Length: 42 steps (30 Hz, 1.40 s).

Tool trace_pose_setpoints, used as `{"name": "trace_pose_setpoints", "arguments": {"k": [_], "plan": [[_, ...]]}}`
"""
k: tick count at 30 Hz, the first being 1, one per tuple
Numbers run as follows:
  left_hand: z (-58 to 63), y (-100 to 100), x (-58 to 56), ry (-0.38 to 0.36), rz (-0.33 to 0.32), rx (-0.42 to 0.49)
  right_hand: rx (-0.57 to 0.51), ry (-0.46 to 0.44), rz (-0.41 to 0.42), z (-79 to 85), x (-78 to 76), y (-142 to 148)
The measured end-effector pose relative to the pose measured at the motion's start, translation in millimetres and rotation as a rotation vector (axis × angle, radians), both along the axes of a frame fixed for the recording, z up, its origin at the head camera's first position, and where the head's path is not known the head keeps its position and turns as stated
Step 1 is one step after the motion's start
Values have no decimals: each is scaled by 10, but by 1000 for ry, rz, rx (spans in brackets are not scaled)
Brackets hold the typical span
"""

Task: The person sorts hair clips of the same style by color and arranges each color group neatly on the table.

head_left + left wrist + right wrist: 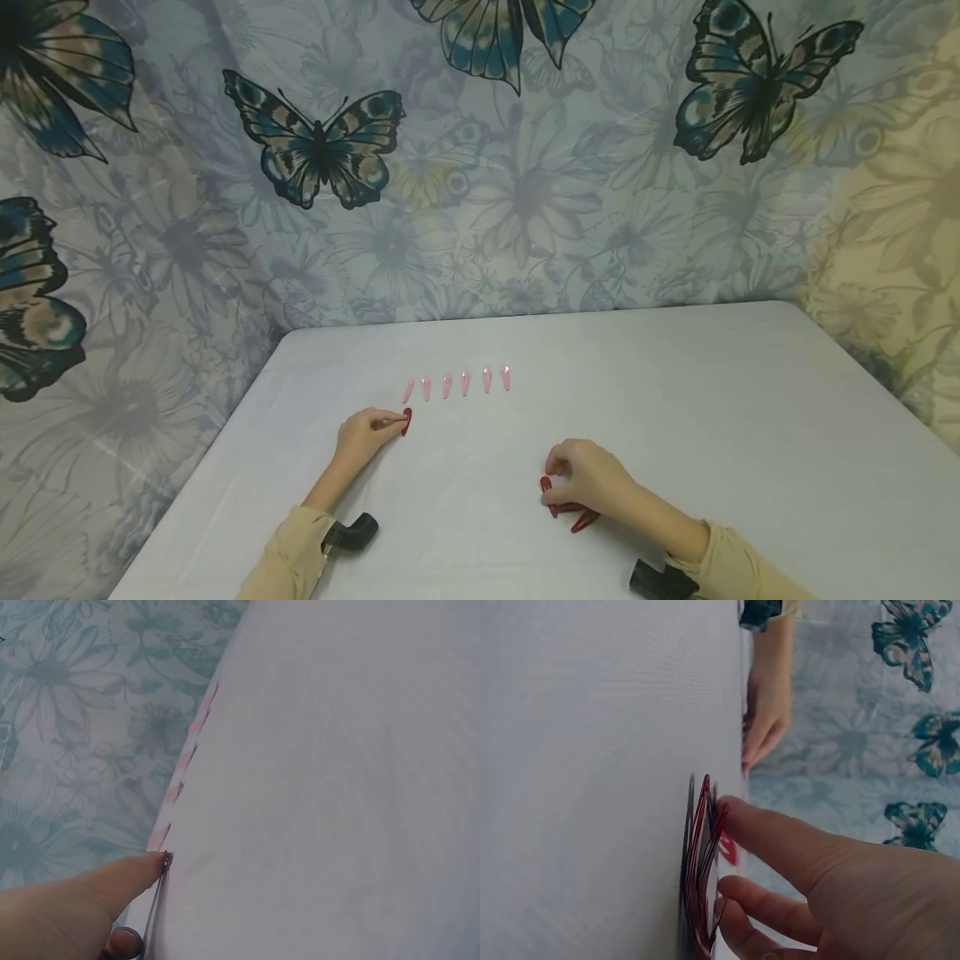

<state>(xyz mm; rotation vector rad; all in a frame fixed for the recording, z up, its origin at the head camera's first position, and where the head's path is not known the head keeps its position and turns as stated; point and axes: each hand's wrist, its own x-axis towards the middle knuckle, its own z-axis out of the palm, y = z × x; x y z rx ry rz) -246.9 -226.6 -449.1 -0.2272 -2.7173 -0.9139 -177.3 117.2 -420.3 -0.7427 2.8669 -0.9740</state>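
Pink snap hair clips (447, 385) lie in a row on the white table. Just below the row's left end, my left hand (362, 433) pinches a red snap hair clip (407, 422) at the tabletop. The left wrist view shows that clip (159, 900) edge-on between the index finger and thumb. My right hand (592, 479) holds another red hair clip (546, 484) over a small pile of red hair clips (585, 522). In the right wrist view the piled clips (697, 877) overlap beside my thumb and fingers; their number is partly hidden.
The white table (712, 400) reaches back to a hanging cloth (525, 200) printed with butterflies and flowers. A black wrist camera (354, 532) sits by the left sleeve, and another (662, 579) by the right sleeve.
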Motion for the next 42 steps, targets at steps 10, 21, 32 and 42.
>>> {"name": "trace_pose_setpoints", "arguments": {"k": [10,21,32,42], "plan": [[-27,-22,1,16,6,-3,-15,-34,-6,-5,8,-16],[-18,-19,-16,-30,18,-3,-112,-62,76,-19,-35,-7],[16,35,-59,-50,3,3,-189,-163,84,59,-126,35],[0,-10,-41,-55,9,-1,-203,-211,57,104,-245,-62]]}}
